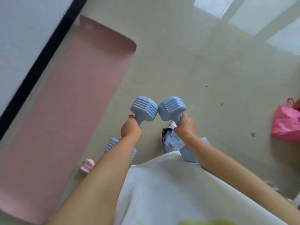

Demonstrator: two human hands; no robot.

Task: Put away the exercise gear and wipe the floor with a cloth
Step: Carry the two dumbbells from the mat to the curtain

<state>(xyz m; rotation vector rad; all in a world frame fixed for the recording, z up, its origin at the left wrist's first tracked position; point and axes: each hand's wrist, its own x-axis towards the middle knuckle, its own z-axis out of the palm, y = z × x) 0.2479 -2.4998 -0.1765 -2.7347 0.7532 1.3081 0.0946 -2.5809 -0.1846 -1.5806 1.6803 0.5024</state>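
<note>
I hold two light blue dumbbells above the floor. My left hand (pixel 130 127) is closed round the handle of the left dumbbell (pixel 145 108). My right hand (pixel 185 125) grips the handle of the right dumbbell (pixel 171 108). Their ribbed front heads touch each other in the middle of the view; the rear heads show partly behind my forearms. A pink exercise mat (pixel 65 111) lies unrolled flat on the floor to the left. No cloth is in sight.
A small pink strap or clip (pixel 87 165) lies beside the mat's right edge. A pink plastic bag (pixel 285 124) sits on the floor at the right. A white wall with a black skirting (pixel 40 57) runs along the mat's far side. The grey-green floor (pixel 203 70) has dark specks.
</note>
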